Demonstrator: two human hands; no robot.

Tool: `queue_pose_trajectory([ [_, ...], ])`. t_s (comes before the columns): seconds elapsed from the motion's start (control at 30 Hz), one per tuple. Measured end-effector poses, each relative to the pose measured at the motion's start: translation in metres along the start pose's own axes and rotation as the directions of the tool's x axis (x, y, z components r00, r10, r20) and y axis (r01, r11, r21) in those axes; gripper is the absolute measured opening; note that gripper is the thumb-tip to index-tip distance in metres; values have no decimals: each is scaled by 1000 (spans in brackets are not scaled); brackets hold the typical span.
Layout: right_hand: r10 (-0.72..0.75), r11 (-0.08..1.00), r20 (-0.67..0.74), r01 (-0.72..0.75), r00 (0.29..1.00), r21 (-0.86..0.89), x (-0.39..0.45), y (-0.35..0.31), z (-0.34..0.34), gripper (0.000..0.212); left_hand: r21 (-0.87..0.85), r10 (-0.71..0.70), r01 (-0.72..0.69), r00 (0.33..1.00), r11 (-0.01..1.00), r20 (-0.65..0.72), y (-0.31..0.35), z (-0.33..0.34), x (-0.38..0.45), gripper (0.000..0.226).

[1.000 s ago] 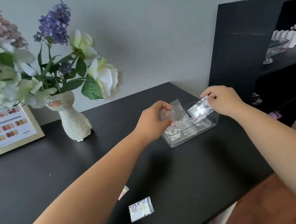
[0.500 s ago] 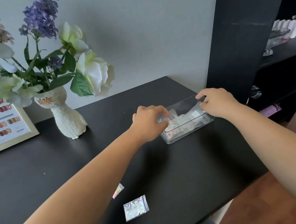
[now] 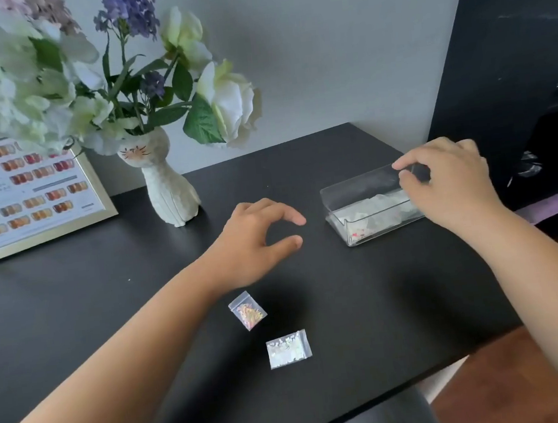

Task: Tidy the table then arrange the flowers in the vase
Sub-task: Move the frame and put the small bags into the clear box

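Our left hand [image 3: 256,237] hovers spread and empty over the table [image 3: 73,301]; our right hand [image 3: 447,183] pinches the clear box [image 3: 355,196], lying lengthwise along the right edge. Two packets [image 3: 247,310] [image 3: 288,348] lie near the front edge.

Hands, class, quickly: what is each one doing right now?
Left hand: open, holding nothing, above the table.
Right hand: fingers pinching the clear box rim.

Tabletop [image 3: 73,301] matt black; box [image 3: 358,189] clear glossy plastic; bags [image 3: 288,349] shiny clear plastic; vase [image 3: 169,195] rough white ceramic; frame [image 3: 104,198] brushed metal-look.
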State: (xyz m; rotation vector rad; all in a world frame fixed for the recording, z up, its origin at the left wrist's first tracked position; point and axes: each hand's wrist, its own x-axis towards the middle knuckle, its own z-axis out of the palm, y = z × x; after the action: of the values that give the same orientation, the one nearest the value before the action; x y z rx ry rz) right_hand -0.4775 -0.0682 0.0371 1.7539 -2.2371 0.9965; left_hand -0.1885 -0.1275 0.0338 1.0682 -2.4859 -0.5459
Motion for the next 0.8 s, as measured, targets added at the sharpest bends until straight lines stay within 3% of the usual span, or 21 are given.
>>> queue_pose_trajectory([
  [0.13, -165, 968, 62, 150, 984, 202, -42, -35, 10, 18, 54, -109, 103, 986, 993, 124, -32, -11, -48, 33],
  [0.23, -269, 907, 227, 167, 936, 386, -75, -60, 18, 18, 120, -178, 151, 948, 981, 262, -51, -16, -73, 41],
  [0.37, -388, 877, 522, 129, 759, 463, -106, -82, 35, 19, 155, -204, 157, 911, 975, 360, -61, -16, -88, 48],
  [0.47, -397, 904, 641, 159, 656, 398, -116, -89, 47, 38, 136, -183, 145, 926, 980, 329, -60, -12, -89, 48],
  [0.6, -371, 925, 642, 202, 671, 323, -121, -95, 54, 48, 114, -167, 137, 931, 984, 325, -54, -8, -83, 47],
  [0.8, -350, 920, 599, 143, 720, 364, -128, -95, 53, 22, 51, -143, 134, 930, 990, 340, -50, -8, -75, 27],
])
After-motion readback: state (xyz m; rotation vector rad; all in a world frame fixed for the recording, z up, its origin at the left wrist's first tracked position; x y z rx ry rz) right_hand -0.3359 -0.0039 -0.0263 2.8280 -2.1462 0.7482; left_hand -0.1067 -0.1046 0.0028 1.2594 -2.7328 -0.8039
